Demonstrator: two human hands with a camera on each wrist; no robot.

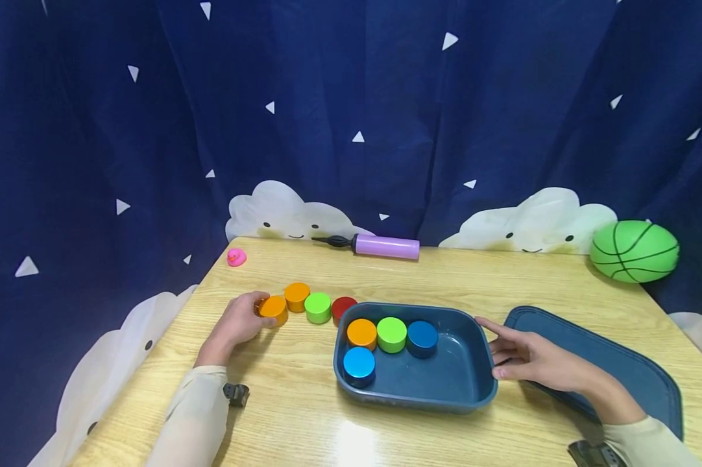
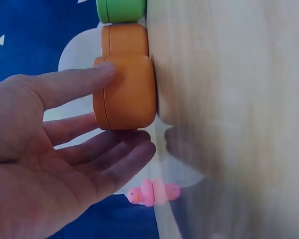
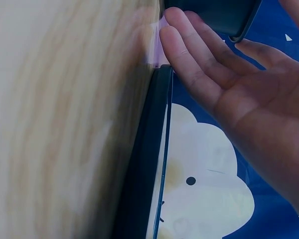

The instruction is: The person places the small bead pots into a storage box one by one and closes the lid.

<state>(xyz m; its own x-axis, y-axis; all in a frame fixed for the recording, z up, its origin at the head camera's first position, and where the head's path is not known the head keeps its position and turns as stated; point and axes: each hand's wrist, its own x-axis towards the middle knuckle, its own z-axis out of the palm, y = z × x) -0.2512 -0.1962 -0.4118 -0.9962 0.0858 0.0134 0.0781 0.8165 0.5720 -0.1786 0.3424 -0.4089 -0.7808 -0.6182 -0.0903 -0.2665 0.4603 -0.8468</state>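
My left hand (image 1: 246,319) holds an orange round lidded container (image 1: 276,310) at the left of the table, thumb on one side and fingers around the other. In the left wrist view the thumb lies against the orange container (image 2: 129,94), with its lid seam showing. Beside it, a second orange container (image 1: 297,296), a green one (image 1: 318,307) and a red one (image 1: 343,309) form a row. My right hand (image 1: 538,360) rests with extended fingers at the right end of a blue bin (image 1: 415,403). Inside the bin sit orange (image 1: 361,334), green (image 1: 392,335), dark blue (image 1: 422,338) and light blue (image 1: 359,366) containers.
A flat blue lid (image 1: 605,353) lies under and beyond the right forearm. Along the back are a purple hand pump (image 1: 387,246) and a green ball (image 1: 634,251). A pink toy duck (image 1: 237,257) stands at the back left. A dark blue curtain (image 1: 351,97) hangs behind the table.
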